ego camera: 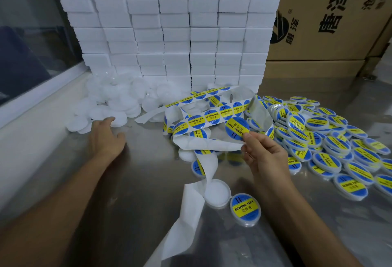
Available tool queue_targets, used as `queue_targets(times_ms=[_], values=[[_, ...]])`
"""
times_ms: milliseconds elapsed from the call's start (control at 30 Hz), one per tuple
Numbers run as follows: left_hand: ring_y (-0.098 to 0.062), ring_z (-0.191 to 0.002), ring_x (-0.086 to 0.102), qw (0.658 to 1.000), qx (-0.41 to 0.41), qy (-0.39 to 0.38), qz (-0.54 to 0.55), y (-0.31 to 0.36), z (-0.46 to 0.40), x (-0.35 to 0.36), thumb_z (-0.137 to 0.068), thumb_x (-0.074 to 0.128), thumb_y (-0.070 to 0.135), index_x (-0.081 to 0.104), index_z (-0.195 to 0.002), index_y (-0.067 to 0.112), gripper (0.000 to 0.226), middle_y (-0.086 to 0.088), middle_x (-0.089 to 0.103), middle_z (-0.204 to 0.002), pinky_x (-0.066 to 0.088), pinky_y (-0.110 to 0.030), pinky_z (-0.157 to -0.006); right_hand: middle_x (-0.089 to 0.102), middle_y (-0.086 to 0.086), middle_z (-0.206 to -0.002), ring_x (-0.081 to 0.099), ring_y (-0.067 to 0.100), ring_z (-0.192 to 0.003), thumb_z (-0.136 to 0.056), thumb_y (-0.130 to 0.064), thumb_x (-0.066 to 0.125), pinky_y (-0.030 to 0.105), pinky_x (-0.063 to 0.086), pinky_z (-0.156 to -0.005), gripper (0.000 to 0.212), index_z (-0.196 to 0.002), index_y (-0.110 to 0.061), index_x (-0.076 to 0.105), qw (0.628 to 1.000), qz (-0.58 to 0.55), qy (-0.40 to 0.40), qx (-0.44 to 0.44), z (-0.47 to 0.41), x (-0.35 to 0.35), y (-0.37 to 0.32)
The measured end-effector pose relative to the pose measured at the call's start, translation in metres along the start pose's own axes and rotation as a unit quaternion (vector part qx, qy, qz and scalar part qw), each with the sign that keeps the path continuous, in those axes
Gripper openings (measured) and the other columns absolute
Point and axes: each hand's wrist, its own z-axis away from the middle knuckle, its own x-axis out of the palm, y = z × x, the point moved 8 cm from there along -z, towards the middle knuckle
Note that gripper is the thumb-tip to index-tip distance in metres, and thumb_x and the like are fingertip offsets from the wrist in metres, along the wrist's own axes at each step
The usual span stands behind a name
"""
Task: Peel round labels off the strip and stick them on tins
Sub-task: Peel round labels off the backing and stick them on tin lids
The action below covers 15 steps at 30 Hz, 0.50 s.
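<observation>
Now mid-cycle: right hand (265, 156) pinches a peeled round label (237, 129) by its lower edge, thumb and forefinger closed on it, label lifted clear just right of the strip (203, 118). Left hand (106, 137) well left of the strip, fingers loosely spread, reaching into the heap of unlabelled white tins (110, 105); fingertips touching one, nothing gripped yet.

Landmark = strip. Tangled in loops mid-tabletop (137, 182), spent backing (191, 209) trailing toward the near edge. Labelled tins (331, 139) piled right of the strip. One bare tin (216, 192) and one labelled tin (246, 208) just near-side of the strip, by the backing tail.

Doing this step well, as a judgement:
- Keep the pinch on the very edge of the label; less adhesive under the fingers, cleaner stick.
- Keep the label away from the strip loops and backing; likely to snag, sticky side unclear from here.
- Grab one tin only with the left, lid face up, bring toward the strip rather than carrying the label across.
- Land one edge first, centre by eye on the lid, then wipe flat with the thumb to avoid bubbles or creases.
- Bare tin near the backing tail possibly the quicker pick.
</observation>
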Motion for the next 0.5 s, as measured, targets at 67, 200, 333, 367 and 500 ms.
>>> queue_targets(times_ms=[67,200,333,367,500], values=[[-0.037,-0.123,0.047,0.998,0.017,-0.028,-0.052,-0.001,-0.011,0.007,-0.088,0.059,0.011,0.045,-0.143,0.014,0.056,-0.014,0.038,-0.143,0.043,-0.048,-0.1,0.07,-0.001,-0.07,0.064,0.007,-0.065,-0.065,-0.03,0.079,0.018,0.054,-0.061,0.014,-0.077,-0.024,0.08,1.0,-0.018,0.001,0.019,0.0,0.0,0.002],[-0.037,-0.132,0.039,0.99,0.023,-0.065,-0.121,-0.006,-0.033,0.017,-0.09,0.058,0.017,0.039,-0.148,0.018,0.06,-0.013,0.032,-0.15,0.037,-0.049,-0.105,0.069,-0.001,-0.069,0.064,0.007,-0.065,-0.071,-0.025,0.078,0.018,0.054,-0.06,0.006,-0.076,-0.025,0.08,0.999,-0.02,0.002,0.038,0.0,0.001,0.003],[-0.038,-0.134,0.037,0.988,0.002,-0.09,-0.123,-0.009,-0.05,0.024,-0.088,0.066,0.031,0.046,-0.143,0.016,0.06,-0.017,0.039,-0.149,0.035,-0.046,-0.11,0.069,0.0,-0.069,0.064,0.007,-0.064,-0.064,-0.027,0.077,0.018,0.053,-0.059,0.012,-0.075,-0.024,0.08,0.999,-0.028,0.002,0.04,-0.001,0.001,0.002],[-0.037,-0.132,0.041,0.99,0.004,-0.084,-0.116,-0.008,-0.053,0.024,-0.087,0.069,0.031,0.05,-0.139,0.014,0.058,-0.017,0.044,-0.146,0.037,-0.046,-0.109,0.07,0.0,-0.069,0.064,0.007,-0.063,-0.064,-0.027,0.077,0.018,0.053,-0.059,0.012,-0.076,-0.023,0.08,0.999,-0.029,0.002,0.041,-0.001,0.001,0.002],[-0.038,-0.115,0.056,0.992,-0.013,-0.027,-0.122,-0.006,-0.055,0.018,-0.082,0.075,0.032,0.064,-0.122,0.015,0.045,-0.015,0.062,-0.127,0.048,-0.042,-0.089,0.07,0.002,-0.072,0.063,0.008,-0.064,-0.069,-0.023,0.077,0.019,0.053,-0.059,0.007,-0.076,-0.022,0.08,0.999,-0.02,-0.002,0.045,-0.002,0.0,0.004]])
